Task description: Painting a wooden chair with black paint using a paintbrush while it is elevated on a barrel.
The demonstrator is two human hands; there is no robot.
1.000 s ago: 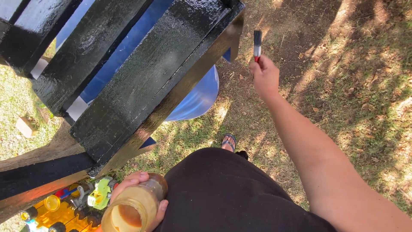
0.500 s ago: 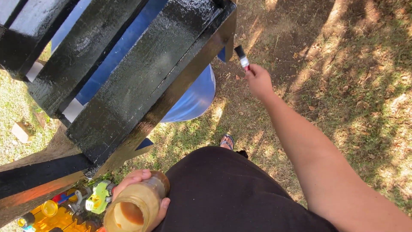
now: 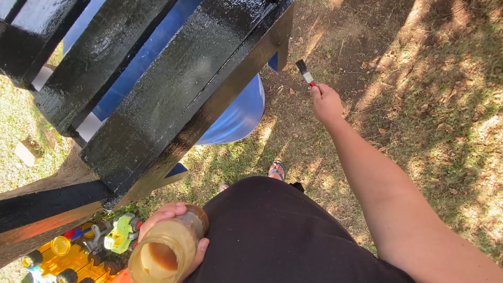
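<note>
A small paintbrush [image 3: 304,72] with a red handle and dark bristles is gripped in the right hand [image 3: 326,102], whose fingers are closed around the lower end of the handle; the bristles point up and away from the hand, toward the corner of the black structure. That hand is stretched out at arm's length over bare soil and patchy grass [image 3: 445,105]. Just beyond the bristles stands the wet, glossy black-painted wooden slat structure [image 3: 173,99], its boards running diagonally, with a blue barrel [image 3: 236,118] showing beneath it, below and to the side of the brush. The left hand [image 3: 175,230] is held close to the body, fingers wrapped around an open glass jar [image 3: 165,251] smeared with brownish liquid, its mouth facing up. Beside that hand, lower down on the ground, lie bright toy vehicles [image 3: 89,246] in yellow and green. Between the two hands is the person's black garment [image 3: 277,236], and past its edge a sandalled foot [image 3: 276,169] rests on the grass
</note>
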